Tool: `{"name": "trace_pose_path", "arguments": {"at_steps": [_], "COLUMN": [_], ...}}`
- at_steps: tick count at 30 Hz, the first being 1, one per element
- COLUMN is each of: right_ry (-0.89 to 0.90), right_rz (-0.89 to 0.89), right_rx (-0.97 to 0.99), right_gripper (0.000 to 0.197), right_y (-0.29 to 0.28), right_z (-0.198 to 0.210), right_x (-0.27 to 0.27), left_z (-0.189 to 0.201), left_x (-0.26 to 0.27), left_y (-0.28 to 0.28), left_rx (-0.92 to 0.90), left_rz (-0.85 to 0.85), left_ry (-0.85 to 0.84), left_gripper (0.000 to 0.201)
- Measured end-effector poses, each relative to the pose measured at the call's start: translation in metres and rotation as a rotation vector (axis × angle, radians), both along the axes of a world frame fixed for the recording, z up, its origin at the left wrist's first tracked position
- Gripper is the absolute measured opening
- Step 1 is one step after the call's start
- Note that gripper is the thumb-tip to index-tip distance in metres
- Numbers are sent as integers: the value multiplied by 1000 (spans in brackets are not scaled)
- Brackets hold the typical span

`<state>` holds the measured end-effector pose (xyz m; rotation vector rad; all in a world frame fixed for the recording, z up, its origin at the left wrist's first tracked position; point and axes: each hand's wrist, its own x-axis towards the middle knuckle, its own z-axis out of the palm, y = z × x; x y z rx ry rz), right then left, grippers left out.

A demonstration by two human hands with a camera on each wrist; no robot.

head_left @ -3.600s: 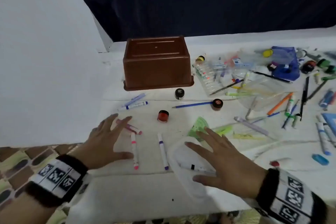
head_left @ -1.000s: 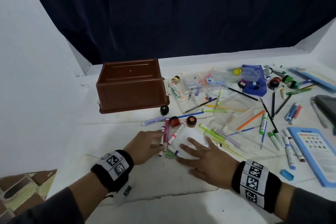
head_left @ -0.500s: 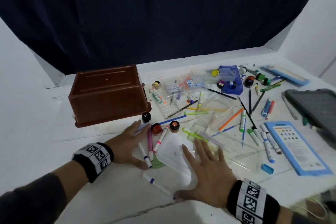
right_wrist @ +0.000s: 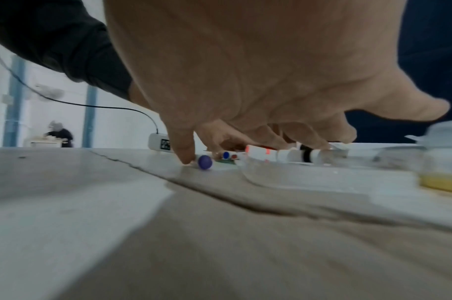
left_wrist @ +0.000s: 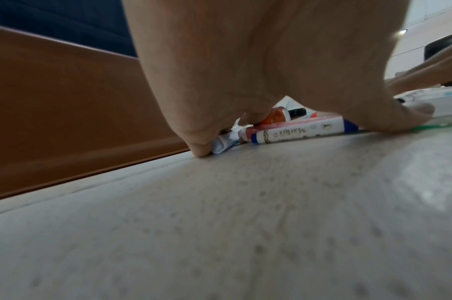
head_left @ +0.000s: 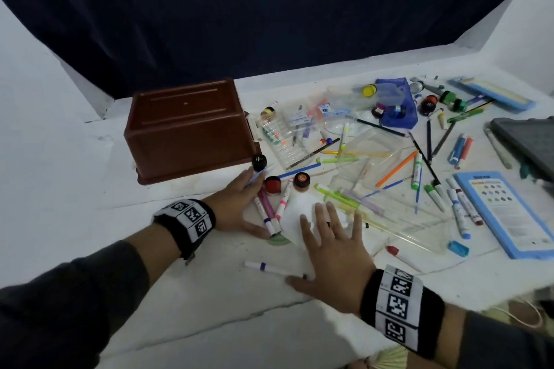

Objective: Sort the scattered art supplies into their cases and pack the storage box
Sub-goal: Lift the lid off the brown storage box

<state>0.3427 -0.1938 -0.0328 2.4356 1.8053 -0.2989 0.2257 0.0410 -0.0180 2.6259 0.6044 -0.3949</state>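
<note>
Backdrop: dark blue curtain [head_left: 269, 9] behind my white table [head_left: 209, 308].
Storage box: brown box [head_left: 189, 132], upside down near the far left edge.
Left hand: my left hand [head_left: 236, 204] lies flat and spread, fingers against a cluster of markers [head_left: 271, 210] just beside the box.
Right hand: my right hand [head_left: 332, 249] is splayed wide, palm down on a clear plastic case lid [head_left: 296, 213]; thumb touches a purple-banded marker [head_left: 269, 268].
Rest: pens and paint pots scattered toward the right edge.

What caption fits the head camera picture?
Both hands, left hand and right hand, press flat among scattered markers beside an upturned brown box.
</note>
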Motion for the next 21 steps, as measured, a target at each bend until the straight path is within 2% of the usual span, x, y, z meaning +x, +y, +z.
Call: {"name": "trace_pose_path", "arguments": {"at_steps": [4,12,17,21], "right_ry": [-20,-59,-35,-58], "right_rz": [-137,-220,-240,-282], "right_rx": [24,111,9,-6], "right_gripper": [95,95,90,97], "right_y": [-9,-1,16,33], "right_z": [-12,-15,-17,-9], "right_x": [25,42,59,73], "left_z": [-5,-11,-12,-13], "left_x": [6,30,52,70], "left_y": [3,11,18,23], "left_rx": [-14,-3,0,-5], "left_rz": [-30,-53,-41,-51], "left_ry": [-29,34,56,70], "left_gripper": [143,145,147,149]}}
